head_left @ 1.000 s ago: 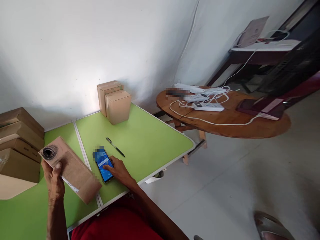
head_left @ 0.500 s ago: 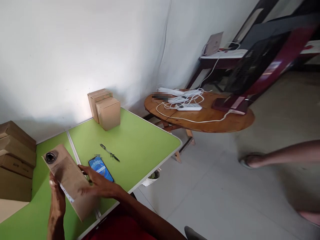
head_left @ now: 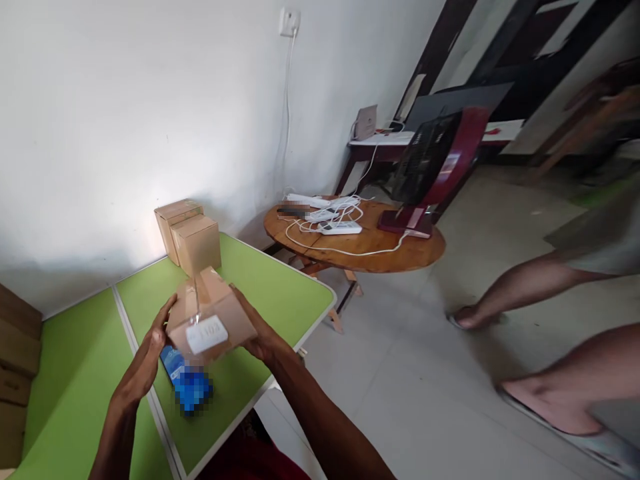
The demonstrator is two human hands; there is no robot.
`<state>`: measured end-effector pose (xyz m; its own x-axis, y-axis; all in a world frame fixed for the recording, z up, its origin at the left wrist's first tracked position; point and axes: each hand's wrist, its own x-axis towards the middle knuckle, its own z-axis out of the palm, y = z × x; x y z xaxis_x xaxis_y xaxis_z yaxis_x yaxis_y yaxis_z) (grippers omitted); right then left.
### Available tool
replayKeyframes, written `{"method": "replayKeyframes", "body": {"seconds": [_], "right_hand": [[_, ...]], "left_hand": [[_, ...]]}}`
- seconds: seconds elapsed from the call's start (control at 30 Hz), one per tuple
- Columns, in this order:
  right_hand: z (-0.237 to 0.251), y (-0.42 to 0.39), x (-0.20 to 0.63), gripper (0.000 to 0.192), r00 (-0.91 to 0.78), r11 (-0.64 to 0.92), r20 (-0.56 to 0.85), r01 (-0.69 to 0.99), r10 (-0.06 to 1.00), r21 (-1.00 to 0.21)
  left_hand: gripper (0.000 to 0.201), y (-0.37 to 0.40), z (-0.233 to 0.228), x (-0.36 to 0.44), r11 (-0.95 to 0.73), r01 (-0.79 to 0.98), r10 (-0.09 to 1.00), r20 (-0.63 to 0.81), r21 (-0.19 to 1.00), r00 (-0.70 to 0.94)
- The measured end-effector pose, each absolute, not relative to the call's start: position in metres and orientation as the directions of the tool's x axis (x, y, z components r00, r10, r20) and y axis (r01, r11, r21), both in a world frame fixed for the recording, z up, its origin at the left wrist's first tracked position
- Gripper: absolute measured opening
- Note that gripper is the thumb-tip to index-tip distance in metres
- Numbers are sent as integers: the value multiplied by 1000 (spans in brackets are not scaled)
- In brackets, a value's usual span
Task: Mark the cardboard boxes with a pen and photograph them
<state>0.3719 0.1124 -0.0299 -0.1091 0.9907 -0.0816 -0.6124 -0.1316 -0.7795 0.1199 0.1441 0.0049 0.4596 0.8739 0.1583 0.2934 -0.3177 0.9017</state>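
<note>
both hands [head_left: 145,357] grip the cardboard box [head_left: 210,320] from opposite sides.

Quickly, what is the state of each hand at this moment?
Left hand: closed on the left side of the cardboard box, holding it.
Right hand: closed on the right side of the same box, holding it.

- Small box [head_left: 213,319], held between both grips: matt brown cardboard with a smooth white paper label.
- Phone [head_left: 185,380] just below the grips: glossy glass screen.
- Worktop [head_left: 75,360] under the grips: smooth green top, faint sheen, pale edge.
- Two boxes [head_left: 190,237] beyond the grips: plain matt cardboard.
- Round table [head_left: 400,250] further right: polished wood.
</note>
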Motion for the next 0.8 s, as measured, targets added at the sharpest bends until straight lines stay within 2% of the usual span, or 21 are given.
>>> {"method": "replayKeyframes", "body": {"seconds": [0.07, 0.13, 0.33, 0.43, 0.6, 0.73, 0.8], "right_hand": [[-30, 124, 390, 63, -52, -91, -74, -605, 996, -791], [-30, 136, 405, 66, -33, -99, -99, -594, 995, -799], [-29, 178, 428, 111, 5, -201, -237, -514, 971, -834], [-31, 198, 435, 118, 32, -197, -240, -475, 970, -858], [-43, 232, 451, 102, 76, -176, -212, -328, 974, -928], [-60, 257, 458, 69, 124, -128, -144, -130, 982, -983], [-69, 269, 456, 61, 116, -107, -119, -101, 986, -989]], "left_hand": [[123, 169, 4, 148, -239, 258, 853, 75, 936, 517], [125, 193, 2, 172, -198, 279, 855, 26, 940, 517], [120, 267, -4, 224, -143, 357, 921, -8, 923, 388], [117, 294, -12, 236, -116, 384, 944, -19, 916, 329], [110, 307, -36, 240, -133, 426, 944, -17, 895, 330], [98, 315, -60, 240, -168, 507, 945, -8, 845, 327], [88, 324, -71, 243, -183, 560, 954, 9, 808, 299]]}}
